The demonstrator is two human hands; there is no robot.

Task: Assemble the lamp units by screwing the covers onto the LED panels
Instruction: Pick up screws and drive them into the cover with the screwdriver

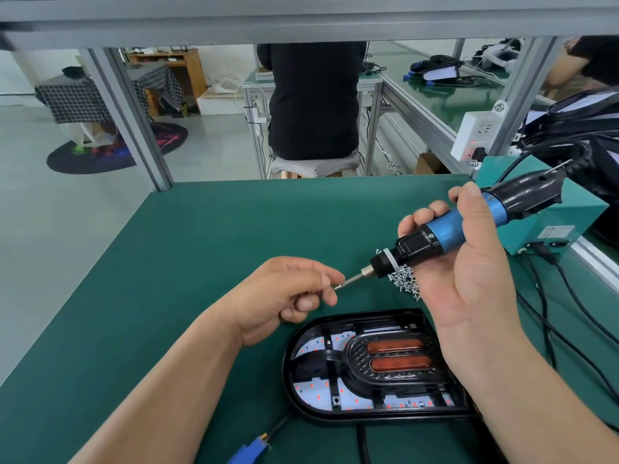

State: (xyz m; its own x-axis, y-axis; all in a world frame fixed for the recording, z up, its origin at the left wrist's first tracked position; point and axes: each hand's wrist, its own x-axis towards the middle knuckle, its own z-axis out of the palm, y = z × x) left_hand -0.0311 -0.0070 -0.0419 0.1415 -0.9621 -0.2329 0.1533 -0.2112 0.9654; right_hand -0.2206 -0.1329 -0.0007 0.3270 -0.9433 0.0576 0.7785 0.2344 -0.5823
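Note:
A black lamp unit (368,366) lies on the green mat, its cover over a white LED panel with red dots and two orange windows. My right hand (469,262) grips a blue and black electric screwdriver (452,226), held above the mat with its bit pointing left. My left hand (284,296) pinches a small screw (337,287) at the bit's tip. A pile of silver screws (407,281) lies behind the right hand, partly hidden.
A teal power box (552,226) stands at the right with black cables (549,313) running across the mat. A blue connector (251,450) lies at the near edge. Finished black lamps (582,128) are stacked far right. A seated person (311,102) is beyond the table.

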